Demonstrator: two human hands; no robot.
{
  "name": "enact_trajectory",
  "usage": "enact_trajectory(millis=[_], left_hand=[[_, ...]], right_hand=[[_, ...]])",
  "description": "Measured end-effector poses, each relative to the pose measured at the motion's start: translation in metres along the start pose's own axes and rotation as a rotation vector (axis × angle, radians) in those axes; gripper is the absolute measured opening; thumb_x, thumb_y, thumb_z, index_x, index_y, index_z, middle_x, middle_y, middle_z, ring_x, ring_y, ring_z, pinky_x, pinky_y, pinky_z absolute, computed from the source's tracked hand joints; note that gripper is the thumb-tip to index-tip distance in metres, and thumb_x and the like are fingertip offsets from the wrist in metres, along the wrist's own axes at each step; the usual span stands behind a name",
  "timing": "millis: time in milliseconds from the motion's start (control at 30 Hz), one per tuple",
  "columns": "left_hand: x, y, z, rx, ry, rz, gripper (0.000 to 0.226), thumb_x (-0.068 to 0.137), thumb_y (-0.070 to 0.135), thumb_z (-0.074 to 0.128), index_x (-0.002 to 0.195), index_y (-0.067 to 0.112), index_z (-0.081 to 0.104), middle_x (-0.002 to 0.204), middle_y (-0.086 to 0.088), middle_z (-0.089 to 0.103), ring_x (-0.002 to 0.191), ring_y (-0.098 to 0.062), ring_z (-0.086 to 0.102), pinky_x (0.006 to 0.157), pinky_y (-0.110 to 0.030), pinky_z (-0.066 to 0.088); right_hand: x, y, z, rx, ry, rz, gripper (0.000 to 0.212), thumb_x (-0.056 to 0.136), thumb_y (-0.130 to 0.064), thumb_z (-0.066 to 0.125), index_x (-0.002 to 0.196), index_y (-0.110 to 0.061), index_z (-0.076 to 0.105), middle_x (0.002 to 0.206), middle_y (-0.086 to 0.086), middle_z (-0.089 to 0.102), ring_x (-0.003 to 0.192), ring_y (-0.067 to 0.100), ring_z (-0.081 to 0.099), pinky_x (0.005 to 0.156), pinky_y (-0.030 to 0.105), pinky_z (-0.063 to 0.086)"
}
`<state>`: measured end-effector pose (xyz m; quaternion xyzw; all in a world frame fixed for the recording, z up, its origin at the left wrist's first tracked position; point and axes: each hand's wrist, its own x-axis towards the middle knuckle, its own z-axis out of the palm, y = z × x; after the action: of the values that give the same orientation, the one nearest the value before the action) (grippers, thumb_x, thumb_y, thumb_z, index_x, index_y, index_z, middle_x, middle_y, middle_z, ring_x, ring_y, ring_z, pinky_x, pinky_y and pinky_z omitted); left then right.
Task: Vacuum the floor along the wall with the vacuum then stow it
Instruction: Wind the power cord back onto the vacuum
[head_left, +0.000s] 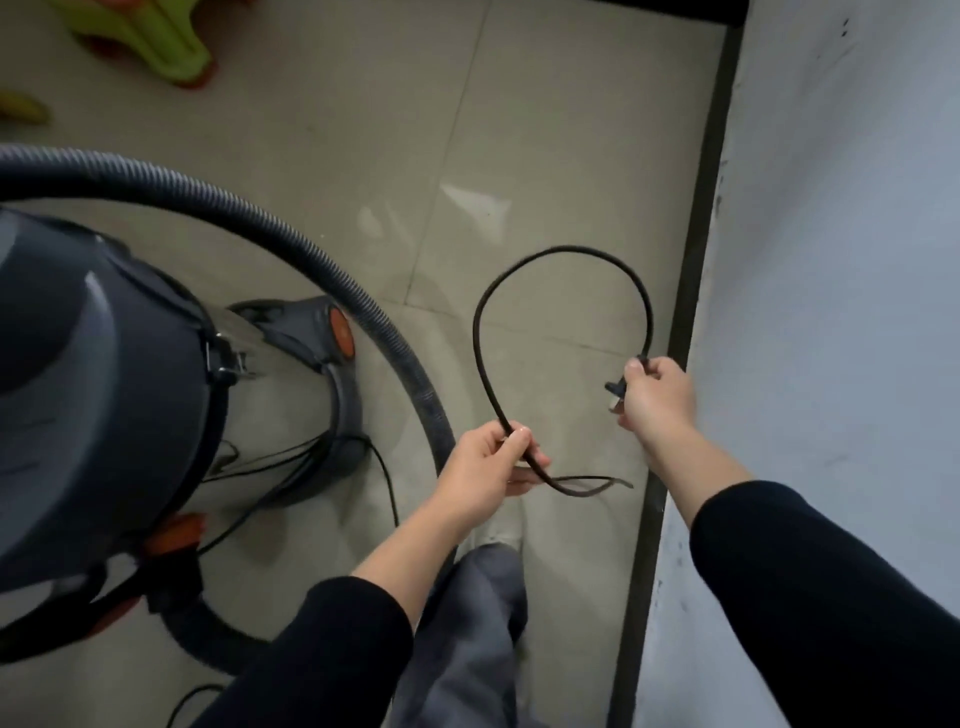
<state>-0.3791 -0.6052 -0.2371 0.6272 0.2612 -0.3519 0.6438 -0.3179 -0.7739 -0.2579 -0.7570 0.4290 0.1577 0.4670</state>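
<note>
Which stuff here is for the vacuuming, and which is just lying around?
For the job: the vacuum, its grey hose, and the black cord held by the left hand and the right hand.

Just lying about: the green and orange toy and a yellow thing.

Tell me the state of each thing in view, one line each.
Left hand: pinches the power cord.
Right hand: grips the plug.
Power cord: unplugged, looped in the air between both hands.
Plug: out of any socket.
Vacuum: standing upright.
Hose: arched beside the vacuum.
</note>
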Motion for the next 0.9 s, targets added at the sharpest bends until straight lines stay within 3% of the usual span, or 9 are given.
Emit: enact_trajectory(millis=[133, 333, 467, 633, 767, 833, 900], left_hand=[[-0.039, -0.065, -0.003, 0.023, 0.001, -0.039, 0.021, 0.103, 0.020, 0.044, 0.085, 0.016, 0.054, 0.078, 0.000, 0.070, 0.066, -0.011, 0.067, 0.063, -0.019, 0.052], [-0.078, -0.159, -0.009, 0.112, -0.055, -0.066, 0.019, 0.102, 0.024, 0.044, 0.090, 0.016, 0.056, 0.074, 0.002, 0.067, 0.065, -0.015, 0.062, 0.060, -0.018, 0.048], [-0.105, -0.223, -0.030, 0.223, -0.135, -0.105, 0.022, 0.103, 0.028, 0.041, 0.092, 0.017, 0.057, 0.072, 0.002, 0.063, 0.060, -0.006, 0.058, 0.058, -0.016, 0.046], [-0.134, -0.297, -0.094, 0.329, -0.246, -0.156, 0.023, 0.103, 0.032, 0.041, 0.091, 0.022, 0.057, 0.073, 0.002, 0.065, 0.060, -0.009, 0.058, 0.059, -0.018, 0.045], [-0.167, -0.364, -0.165, 0.403, -0.324, -0.149, 0.022, 0.103, 0.028, 0.040, 0.091, 0.021, 0.058, 0.074, -0.001, 0.065, 0.062, -0.010, 0.057, 0.061, -0.016, 0.046], [-0.185, -0.404, -0.200, 0.360, -0.312, -0.165, 0.022, 0.104, 0.025, 0.039, 0.091, 0.018, 0.057, 0.071, -0.002, 0.065, 0.058, -0.010, 0.058, 0.058, -0.017, 0.045], [-0.200, -0.446, -0.232, 0.329, -0.293, -0.190, 0.023, 0.104, 0.020, 0.039, 0.089, 0.014, 0.055, 0.064, -0.001, 0.064, 0.050, -0.006, 0.058, 0.055, -0.016, 0.046]], right_hand=[[-0.045, 0.077, 0.006, -0.010, -0.011, 0.092, 0.020, 0.100, -0.026, 0.045, 0.083, -0.019, 0.049, 0.075, -0.002, 0.057, 0.078, 0.023, 0.060, 0.083, 0.043, 0.052], [-0.096, 0.183, 0.018, -0.085, -0.005, 0.170, 0.016, 0.099, -0.027, 0.046, 0.094, -0.016, 0.055, 0.085, 0.002, 0.060, 0.091, 0.027, 0.062, 0.088, 0.046, 0.053], [-0.134, 0.249, 0.029, -0.099, 0.000, 0.265, 0.021, 0.098, -0.026, 0.047, 0.081, -0.016, 0.055, 0.085, 0.005, 0.062, 0.088, 0.028, 0.064, 0.087, 0.047, 0.054], [-0.197, 0.317, 0.055, -0.023, -0.016, 0.357, 0.020, 0.096, -0.021, 0.052, 0.078, -0.015, 0.057, 0.086, 0.010, 0.064, 0.082, 0.026, 0.065, 0.076, 0.039, 0.052], [-0.258, 0.368, 0.088, -0.033, 0.034, 0.314, 0.016, 0.095, -0.016, 0.054, 0.081, -0.010, 0.059, 0.082, 0.009, 0.060, 0.079, 0.025, 0.060, 0.068, 0.034, 0.050], [-0.287, 0.400, 0.115, -0.128, 0.025, 0.306, 0.015, 0.092, -0.013, 0.055, 0.081, -0.005, 0.062, 0.078, 0.012, 0.060, 0.073, 0.026, 0.060, 0.058, 0.028, 0.050], [-0.310, 0.435, 0.148, -0.291, -0.028, 0.304, 0.019, 0.087, -0.016, 0.055, 0.077, -0.002, 0.064, 0.078, 0.016, 0.064, 0.073, 0.031, 0.061, 0.065, 0.032, 0.054]])
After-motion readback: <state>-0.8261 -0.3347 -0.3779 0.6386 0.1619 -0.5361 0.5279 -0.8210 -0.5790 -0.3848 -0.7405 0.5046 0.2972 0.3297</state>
